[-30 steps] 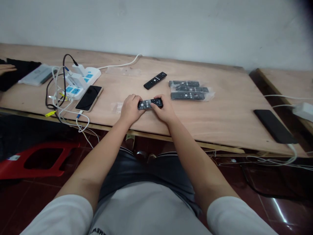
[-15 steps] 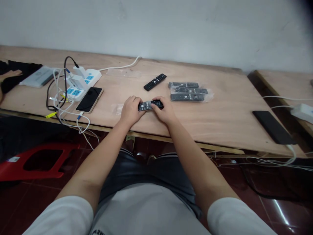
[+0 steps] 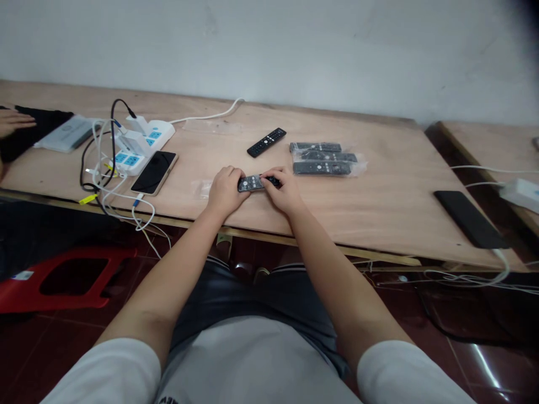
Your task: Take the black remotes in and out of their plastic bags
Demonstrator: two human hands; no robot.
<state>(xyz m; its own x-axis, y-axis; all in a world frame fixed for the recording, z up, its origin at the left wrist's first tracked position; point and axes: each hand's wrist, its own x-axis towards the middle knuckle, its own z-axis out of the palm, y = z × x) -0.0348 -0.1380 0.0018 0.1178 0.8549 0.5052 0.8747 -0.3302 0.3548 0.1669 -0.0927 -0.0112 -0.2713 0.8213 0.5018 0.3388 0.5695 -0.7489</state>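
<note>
Near the table's front edge, a black remote control point(image 3: 251, 183) lies crosswise between my hands. Its left part looks greyish and shiny, as if under clear plastic. My left hand point(image 3: 226, 191) is closed around the left end. My right hand point(image 3: 283, 188) is closed at the right half, thumb and fingertips together over the remote's top; whether they also pinch the plastic is too small to tell. Beyond my hands a bare black remote point(image 3: 266, 142) lies at a slant. To its right, three remotes in clear plastic sleeves point(image 3: 323, 158) lie side by side.
At left are a power strip point(image 3: 162, 132) with chargers and tangled cables, a phone point(image 3: 154, 173), and a packaged flat item point(image 3: 67, 133) near another person's hand point(image 3: 16, 120). Clear plastic point(image 3: 202, 189) lies beside my left hand. A black phone-like slab point(image 3: 469, 219) sits at right.
My right thumb and fingers have drawn together over the middle of the remote, covering more of its right half. The left hand stays put. The other person's hand at far left has shifted.
</note>
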